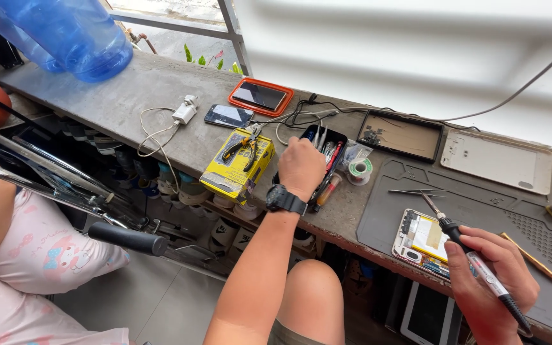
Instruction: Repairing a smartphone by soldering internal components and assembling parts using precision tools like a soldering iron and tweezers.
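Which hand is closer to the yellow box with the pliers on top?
The left hand. It reaches into the black tool tray right beside the yellow box. The right hand is far off to the other side, holding a soldering iron by the opened phone.

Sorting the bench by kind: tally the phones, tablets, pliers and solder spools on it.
Phones: 2
Tablets: 1, opened
Pliers: 1
Solder spools: 1
Total: 5

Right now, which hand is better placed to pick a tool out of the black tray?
Left. The left hand is already in the black tool tray, over the tools. The right hand is busy holding the soldering iron near the opened tablet.
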